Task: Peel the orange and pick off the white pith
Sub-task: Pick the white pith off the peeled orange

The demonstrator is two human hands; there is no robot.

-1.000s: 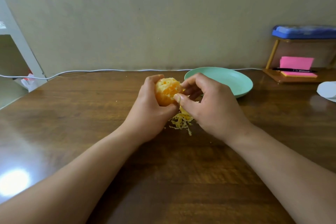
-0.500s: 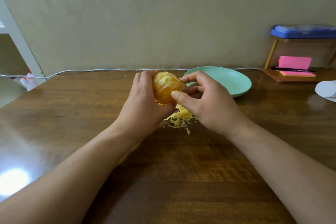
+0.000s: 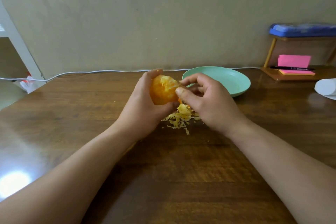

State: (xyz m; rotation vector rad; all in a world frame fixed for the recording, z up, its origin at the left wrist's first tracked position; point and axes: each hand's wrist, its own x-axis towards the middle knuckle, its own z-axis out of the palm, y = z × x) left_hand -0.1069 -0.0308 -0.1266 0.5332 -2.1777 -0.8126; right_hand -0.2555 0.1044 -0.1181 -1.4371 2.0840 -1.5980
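Observation:
A peeled orange [image 3: 163, 90] with patches of white pith on its top sits in my left hand [image 3: 143, 107], whose fingers curl round its left and far side, a little above the wooden table [image 3: 72, 114]. My right hand [image 3: 205, 102] is at the orange's right side. Its thumb and forefinger pinch at a bit of pith on the fruit's upper right. A pile of torn pith and peel scraps [image 3: 180, 118] lies on the table just below both hands, partly hidden by the right hand.
A mint green plate [image 3: 229, 80] stands behind the right hand. At the far right are a small wooden stand with pink sticky notes [image 3: 294, 61], a black pen [image 3: 291, 68], and a white paper roll [image 3: 325, 87]. A white cable [image 3: 81, 72] runs along the wall.
My left hand has turned the orange, so a smoother orange side now faces me. My right thumb and forefinger have shifted up to the fruit's upper right and pinch there.

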